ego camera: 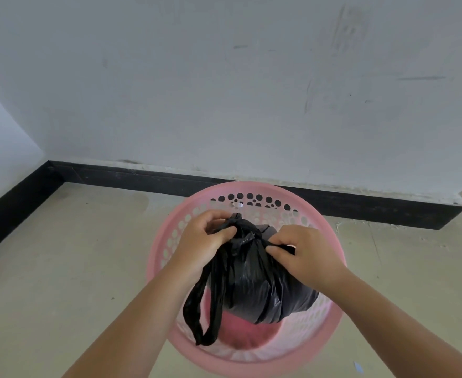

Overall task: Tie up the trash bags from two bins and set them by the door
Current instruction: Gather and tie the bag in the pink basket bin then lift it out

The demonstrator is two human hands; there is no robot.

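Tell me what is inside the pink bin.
A black trash bag sits over the pink bin, its neck pinched by the left hand and right hand. Below it the bin's pink bottom shows. The bag's contents are hidden.

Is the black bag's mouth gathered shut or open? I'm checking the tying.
Gathered shut. The black bag is bunched into a twisted neck above the pink bin, pinched by the left hand and right hand.

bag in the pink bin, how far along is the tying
Done: the bag is gathered shut over the bin. In hand: left hand and right hand pinch its strips at the knot. Left: finishing the knot, lifting it out, the second bin, the door; neither is in view.
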